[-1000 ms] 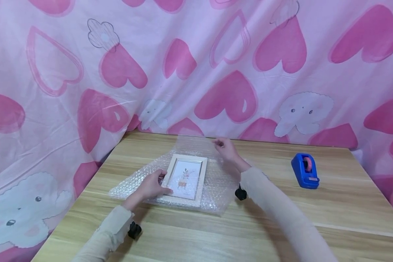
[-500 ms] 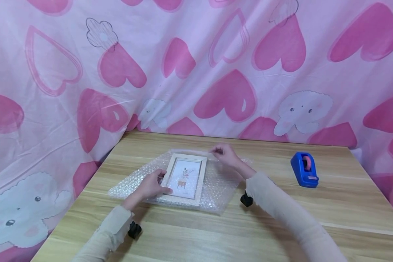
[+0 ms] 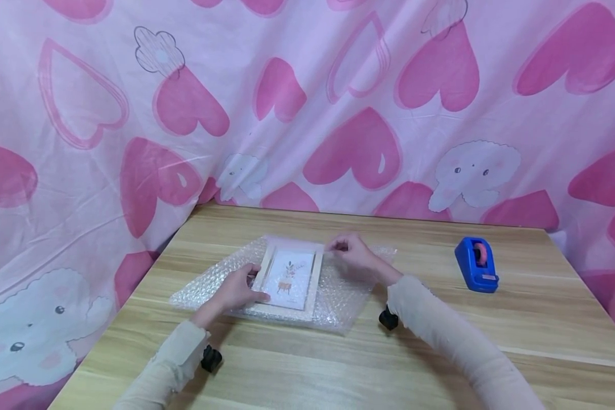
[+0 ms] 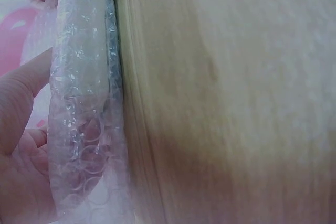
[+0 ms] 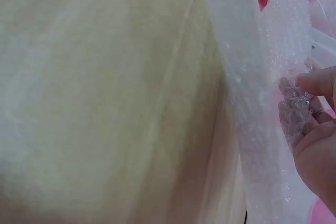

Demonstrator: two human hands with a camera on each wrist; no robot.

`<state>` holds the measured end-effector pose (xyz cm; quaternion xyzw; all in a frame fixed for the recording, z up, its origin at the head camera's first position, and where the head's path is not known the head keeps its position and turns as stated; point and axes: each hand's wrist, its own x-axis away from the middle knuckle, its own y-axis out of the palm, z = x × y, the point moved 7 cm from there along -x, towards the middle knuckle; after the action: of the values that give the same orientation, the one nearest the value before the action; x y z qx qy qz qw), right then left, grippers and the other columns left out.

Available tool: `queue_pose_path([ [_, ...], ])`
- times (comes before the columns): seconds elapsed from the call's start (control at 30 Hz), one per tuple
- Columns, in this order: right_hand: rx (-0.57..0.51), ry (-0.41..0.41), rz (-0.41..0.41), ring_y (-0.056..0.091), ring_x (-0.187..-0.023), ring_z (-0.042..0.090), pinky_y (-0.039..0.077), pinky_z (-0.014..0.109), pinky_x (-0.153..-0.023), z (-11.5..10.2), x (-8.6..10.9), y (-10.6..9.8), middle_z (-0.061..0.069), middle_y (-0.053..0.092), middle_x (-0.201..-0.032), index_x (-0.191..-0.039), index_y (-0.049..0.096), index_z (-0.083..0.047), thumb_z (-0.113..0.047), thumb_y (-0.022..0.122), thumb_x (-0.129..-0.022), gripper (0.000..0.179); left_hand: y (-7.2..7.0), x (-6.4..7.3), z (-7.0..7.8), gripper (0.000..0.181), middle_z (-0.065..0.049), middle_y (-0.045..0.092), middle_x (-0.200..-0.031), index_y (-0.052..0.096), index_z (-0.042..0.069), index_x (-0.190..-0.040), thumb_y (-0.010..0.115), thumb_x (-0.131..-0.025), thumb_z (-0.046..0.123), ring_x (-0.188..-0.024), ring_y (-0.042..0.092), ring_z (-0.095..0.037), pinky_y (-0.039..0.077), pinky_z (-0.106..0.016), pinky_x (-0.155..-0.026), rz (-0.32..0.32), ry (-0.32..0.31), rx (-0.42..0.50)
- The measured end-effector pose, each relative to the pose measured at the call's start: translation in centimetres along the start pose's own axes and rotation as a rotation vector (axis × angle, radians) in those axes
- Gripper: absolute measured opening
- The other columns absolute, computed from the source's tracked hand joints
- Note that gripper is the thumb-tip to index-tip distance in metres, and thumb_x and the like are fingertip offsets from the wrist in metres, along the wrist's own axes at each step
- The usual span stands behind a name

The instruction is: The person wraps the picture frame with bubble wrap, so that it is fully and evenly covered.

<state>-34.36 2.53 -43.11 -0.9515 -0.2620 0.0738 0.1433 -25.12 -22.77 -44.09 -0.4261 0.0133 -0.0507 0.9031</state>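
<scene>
A pale picture frame (image 3: pixel 287 279) with a small plant drawing lies on a sheet of bubble wrap (image 3: pixel 343 296) in the head view. My left hand (image 3: pixel 238 290) grips its lower left side, thumb on the front. In the left wrist view, that hand's fingers show blurred through the bubble wrap (image 4: pixel 84 51). At the frame's upper right corner, my right hand (image 3: pixel 356 253) pinches the edge of a bubble wrap flap, which lies across the frame's top. The right wrist view shows crumpled bubble wrap (image 5: pixel 294 106) between thumb and fingers.
A blue tape dispenser (image 3: pixel 476 265) with a pink roll stands on the right of the wooden table (image 3: pixel 297 376). Behind and to the left hangs a pink curtain (image 3: pixel 348 85) with hearts. Each wrist carries a black camera (image 3: pixel 212 360).
My right hand has drawn the bubble wrap flap down and toward me, from standing up behind the frame to lying over its top. My left hand has kept its place.
</scene>
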Motion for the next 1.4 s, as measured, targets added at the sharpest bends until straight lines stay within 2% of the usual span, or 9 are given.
queue_pose_path([
  [0.17, 0.039, -0.058, -0.008, 0.055, -0.093, 0.037, 0.049, 0.038, -0.083, 0.0, 0.2, 0.5, 0.025, 0.059, -0.099, -0.096, 0.063, 0.007, 0.015, 0.052, -0.077, 0.023, 0.0, -0.1, 0.0, 0.073, -0.012, 0.061, -0.109, 0.052, -0.001, -0.117, 0.085, -0.058, 0.026, -0.095, 0.058, -0.024, 0.048, -0.038, -0.085, 0.0, 0.009, 0.011],
  [0.37, 0.093, -0.095, -0.029, 0.056, -0.093, 0.029, 0.048, 0.032, -0.084, 0.1, 0.0, 0.8, 0.015, 0.056, -0.101, -0.098, 0.064, 0.006, 0.014, 0.055, -0.076, 0.025, 0.0, -0.1, 0.0, 0.072, -0.013, 0.061, -0.109, 0.052, -0.001, -0.117, 0.084, -0.059, 0.027, -0.095, 0.057, -0.024, 0.048, -0.038, -0.085, -0.003, 0.018, -0.003],
  [0.67, 0.188, -0.138, -0.082, 0.054, -0.101, 0.033, 0.046, 0.041, -0.089, 0.0, -0.2, 1.7, 0.018, 0.052, -0.118, -0.11, 0.06, 0.004, 0.017, 0.055, -0.07, 0.042, 0.0, 0.0, 0.2, 0.07, -0.01, 0.062, -0.106, 0.053, 0.0, -0.115, 0.085, -0.058, 0.026, -0.091, 0.057, -0.021, 0.049, -0.036, -0.082, 0.0, 0.016, 0.002],
  [0.87, 0.256, -0.144, -0.089, 0.052, -0.101, 0.031, 0.046, 0.04, -0.088, -0.1, -0.6, 2.3, 0.019, 0.05, -0.123, -0.114, 0.058, 0.003, 0.004, 0.063, -0.077, 0.038, 0.0, 0.1, 0.2, 0.07, -0.009, 0.061, -0.103, 0.053, 0.0, -0.116, 0.084, -0.059, 0.026, -0.09, 0.056, -0.02, 0.049, -0.036, -0.081, -0.004, 0.001, -0.003],
  [1.07, 0.283, -0.182, -0.034, 0.055, -0.097, 0.028, 0.048, 0.038, -0.086, -0.4, -1.1, 2.5, 0.016, 0.057, -0.114, -0.107, 0.062, 0.002, -0.008, 0.066, -0.08, 0.029, -0.1, 0.2, 0.3, 0.072, -0.009, 0.061, -0.102, 0.052, 0.0, -0.117, 0.084, -0.059, 0.026, -0.089, 0.056, -0.02, 0.049, -0.036, -0.081, -0.002, -0.009, 0.001],
  [1.23, 0.415, -0.223, 0.01, 0.052, -0.101, 0.03, 0.039, 0.044, -0.094, -0.8, -1.7, 2.8, 0.014, 0.06, -0.108, -0.103, 0.065, 0.001, -0.012, 0.073, -0.074, 0.033, -0.1, 0.3, 0.4, 0.071, -0.01, 0.061, -0.102, 0.053, 0.0, -0.116, 0.084, -0.058, 0.026, -0.089, 0.056, -0.021, 0.049, -0.036, -0.081, 0.002, -0.001, 0.0],
  [1.4, 0.463, -0.219, -0.018, 0.045, -0.114, 0.033, 0.03, 0.047, -0.103, -0.8, -2.1, 3.6, 0.019, 0.051, -0.125, -0.112, 0.062, 0.001, -0.014, 0.075, -0.071, 0.045, -0.2, 0.3, 0.4, 0.07, -0.01, 0.061, -0.103, 0.052, -0.001, -0.116, 0.084, -0.059, 0.025, -0.09, 0.056, -0.022, 0.049, -0.036, -0.081, 0.002, 0.01, -0.002],
])
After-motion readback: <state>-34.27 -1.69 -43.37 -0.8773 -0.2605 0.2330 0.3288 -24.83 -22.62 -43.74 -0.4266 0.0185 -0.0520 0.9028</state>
